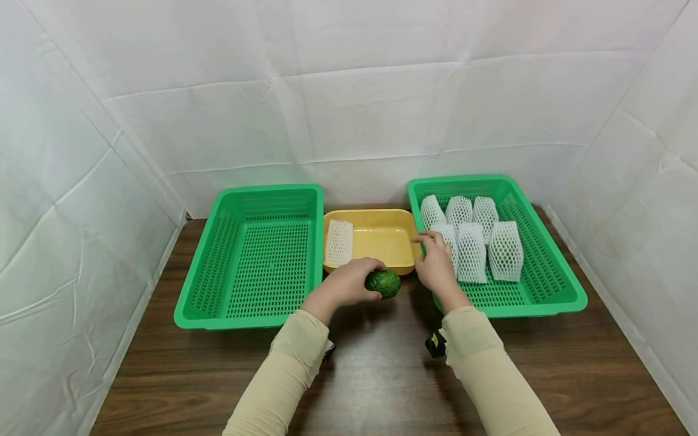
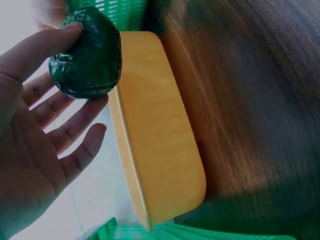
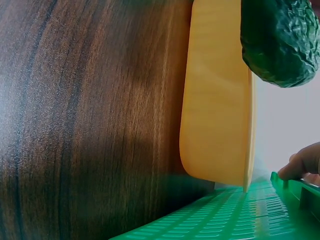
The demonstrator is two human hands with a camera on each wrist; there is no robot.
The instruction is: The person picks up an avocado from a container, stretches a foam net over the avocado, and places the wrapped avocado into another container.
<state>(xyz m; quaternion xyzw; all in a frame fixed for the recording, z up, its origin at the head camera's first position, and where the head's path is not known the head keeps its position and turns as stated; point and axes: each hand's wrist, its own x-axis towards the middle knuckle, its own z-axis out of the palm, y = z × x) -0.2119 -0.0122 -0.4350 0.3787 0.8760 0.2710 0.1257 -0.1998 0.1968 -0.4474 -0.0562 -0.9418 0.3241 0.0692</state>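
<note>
My left hand [image 1: 349, 282] grips a dark green, roundish fruit [image 1: 383, 283] by its side, in front of the yellow tray [image 1: 376, 213]. In the left wrist view the fruit [image 2: 87, 57] has a shiny, crinkled film over it, with the thumb on top and fingers underneath. My right hand [image 1: 438, 263] is bent loosely at the near-left rim of the right green basket [image 1: 551, 266], nothing held in it. Only its fingertips [image 3: 295, 167] appear in the right wrist view, at the basket's rim. A white foam net sleeve [image 1: 339, 242] lies at the tray's left end.
Several pieces in white foam nets [image 1: 505, 251] stand in rows inside the right basket. Another green basket [image 1: 267, 266] sits left of the tray, its slotted bottom showing. White sheeting [image 1: 349, 121] walls the wooden table [image 1: 382, 375] at the back and sides.
</note>
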